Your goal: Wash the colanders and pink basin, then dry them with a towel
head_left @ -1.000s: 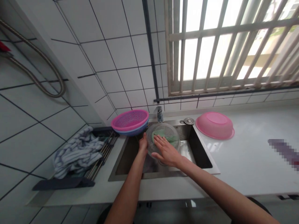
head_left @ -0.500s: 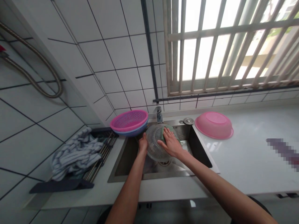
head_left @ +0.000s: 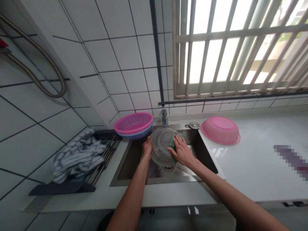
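A clear ribbed bowl (head_left: pixel 161 147) is held tilted over the steel sink (head_left: pixel 134 160). My left hand (head_left: pixel 147 148) grips its left rim, fingers closed on it. Against the bowl's right side my right hand (head_left: pixel 183 151) presses a green cloth (head_left: pixel 172 141); its fingers lie flat over the cloth. Most of the cloth is hidden under that hand.
Stacked pink and blue baskets (head_left: pixel 133 125) sit at the sink's back left corner. An upturned pink basin (head_left: pixel 220 129) lies on the white counter (head_left: pixel 255 160) to the right. A striped towel (head_left: pixel 77 156) covers a rack on the left. Faucet (head_left: pixel 164 117) stands behind the sink.
My right hand slid the green cloth from the bowl's middle to its top and then down its right side. The left hand kept its hold on the rim.
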Demonstrator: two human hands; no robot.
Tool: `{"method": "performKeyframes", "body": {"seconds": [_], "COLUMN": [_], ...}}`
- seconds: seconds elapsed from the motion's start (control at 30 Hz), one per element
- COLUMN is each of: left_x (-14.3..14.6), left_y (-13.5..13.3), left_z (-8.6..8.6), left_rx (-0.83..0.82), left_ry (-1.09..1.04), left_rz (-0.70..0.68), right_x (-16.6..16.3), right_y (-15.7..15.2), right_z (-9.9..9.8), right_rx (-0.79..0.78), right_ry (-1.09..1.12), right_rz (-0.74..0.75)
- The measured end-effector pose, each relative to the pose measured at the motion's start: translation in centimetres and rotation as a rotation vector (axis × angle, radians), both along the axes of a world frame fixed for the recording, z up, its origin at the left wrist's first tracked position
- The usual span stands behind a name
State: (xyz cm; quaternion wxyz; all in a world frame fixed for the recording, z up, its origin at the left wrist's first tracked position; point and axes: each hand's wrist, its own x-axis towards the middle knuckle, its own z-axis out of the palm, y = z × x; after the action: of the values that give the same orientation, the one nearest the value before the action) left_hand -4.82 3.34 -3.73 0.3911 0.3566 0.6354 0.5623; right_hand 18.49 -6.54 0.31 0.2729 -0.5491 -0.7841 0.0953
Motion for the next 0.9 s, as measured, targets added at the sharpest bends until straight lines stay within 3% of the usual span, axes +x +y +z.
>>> {"method": "performKeyframes", "body": {"seconds": [0.1, 0.17, 0.27, 0.4, 0.53, 0.67, 0.77, 0.9], "left_x": [0.1, 0.0, -0.3, -0.5, -0.2, 0.0, 0.0, -0.2], "left_y": [-0.1, -0.1, 0.0, 0.2, 0.2, 0.0, -0.1, -0.2], "left_z": [0.2, 0.2, 0.1, -0.3, -0.2, -0.1, -0.1, -0.2], "left_rx": [-0.026, -0.036, -0.028, -0.016, 0.006, -0.003, -0.015, 0.001], "left_ry": [-0.016, -0.037, -0.044, -0.061, -0.041, -0.001, -0.001, -0.022], "left_rz": [0.014, 0.011, -0.008, -0.022, -0.016, -0.001, 0.000, -0.001], "right_x": [-2.8, -4.4, -4.8, -1.9, 0.5, -1.4, -4.2, -5.3], "right_y": [1.2, 0.3, -2.6, -5.2, -2.6, 1.1, 0.7, -3.1], "right_z": [1.8, 2.4, 1.9, 0.1, 0.0, 1.9, 2.7, 0.8], "right_rx": [0.005, 0.027, 0.066, 0.084, 0.068, 0.062, 0.078, 0.095], "right_ry": [0.030, 0.043, 0.028, -0.024, -0.060, -0.028, 0.017, 0.058], "right_rz": [0.038, 0.113, 0.201, 0.175, 0.024, -0.044, 0.066, 0.199]}}
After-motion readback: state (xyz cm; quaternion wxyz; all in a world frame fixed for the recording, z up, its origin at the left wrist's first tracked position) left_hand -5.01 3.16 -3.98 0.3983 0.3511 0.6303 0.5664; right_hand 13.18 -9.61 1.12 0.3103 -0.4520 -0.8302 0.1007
